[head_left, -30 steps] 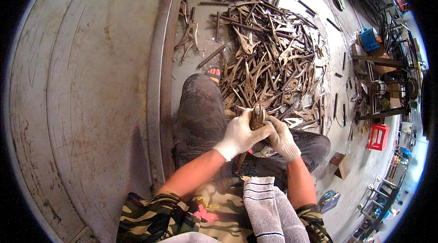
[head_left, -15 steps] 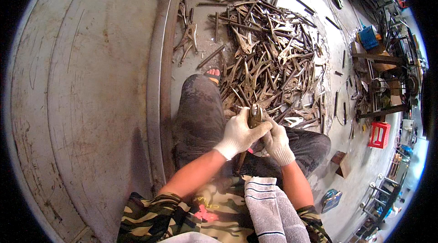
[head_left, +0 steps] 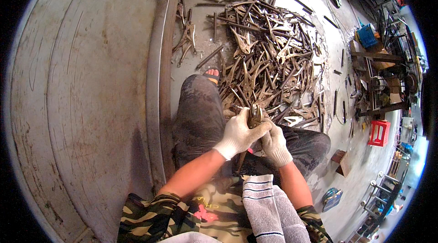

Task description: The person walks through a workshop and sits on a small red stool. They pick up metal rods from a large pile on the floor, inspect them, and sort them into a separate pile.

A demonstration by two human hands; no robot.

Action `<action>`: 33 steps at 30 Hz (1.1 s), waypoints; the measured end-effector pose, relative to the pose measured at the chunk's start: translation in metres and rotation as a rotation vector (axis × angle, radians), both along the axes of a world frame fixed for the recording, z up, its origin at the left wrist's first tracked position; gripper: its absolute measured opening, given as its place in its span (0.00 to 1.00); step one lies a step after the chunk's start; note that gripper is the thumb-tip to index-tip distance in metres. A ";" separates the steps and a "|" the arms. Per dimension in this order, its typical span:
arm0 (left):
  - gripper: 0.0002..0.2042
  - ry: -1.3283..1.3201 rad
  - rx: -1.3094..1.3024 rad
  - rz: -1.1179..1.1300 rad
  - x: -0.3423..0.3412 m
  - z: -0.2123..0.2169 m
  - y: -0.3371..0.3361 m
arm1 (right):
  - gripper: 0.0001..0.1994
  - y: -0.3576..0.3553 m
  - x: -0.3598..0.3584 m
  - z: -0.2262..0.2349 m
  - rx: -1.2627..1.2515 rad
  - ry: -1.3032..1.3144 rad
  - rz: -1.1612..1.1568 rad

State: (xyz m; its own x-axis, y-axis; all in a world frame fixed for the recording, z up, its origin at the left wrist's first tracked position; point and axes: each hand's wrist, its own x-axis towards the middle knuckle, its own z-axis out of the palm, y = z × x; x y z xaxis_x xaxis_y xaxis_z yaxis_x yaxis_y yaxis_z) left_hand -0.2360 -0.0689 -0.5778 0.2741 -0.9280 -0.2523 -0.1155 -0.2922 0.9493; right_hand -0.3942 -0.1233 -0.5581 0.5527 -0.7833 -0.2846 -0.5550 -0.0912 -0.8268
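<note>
Both my hands wear white knitted gloves and meet above my lap. A pair of locking pliers (head_left: 256,112) is held between them, its jaws pointing away from me and a handle hanging down below the gloves. My left hand (head_left: 238,132) is closed around the pliers from the left, thumb along the side of the jaws. From the right, my right hand (head_left: 274,141) closes on the same pliers; its fingertips are partly hidden. Just beyond my hands lies a big heap of plier parts (head_left: 262,65), dark metal handles and jaw pieces, spread over the floor.
A broad grey metal panel with a raised edge (head_left: 155,83) runs along my left. Loose parts (head_left: 186,37) lie beside the heap. To the right are a red plastic stool (head_left: 378,133), a wooden block (head_left: 340,163), a rack (head_left: 381,55) and a blue container (head_left: 367,36).
My hands keep nearly the same grip and place on the pliers. The view has shifted very slightly.
</note>
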 end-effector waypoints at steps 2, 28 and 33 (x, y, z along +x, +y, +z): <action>0.23 -0.001 0.000 0.016 -0.001 0.003 0.000 | 0.23 0.000 -0.001 0.003 0.080 -0.018 0.000; 0.18 0.086 0.001 -0.020 -0.001 0.000 0.000 | 0.16 -0.003 0.003 0.020 -0.177 0.278 0.046; 0.19 0.093 -0.041 0.012 -0.002 -0.003 -0.001 | 0.15 0.003 0.009 0.017 -0.174 0.302 -0.024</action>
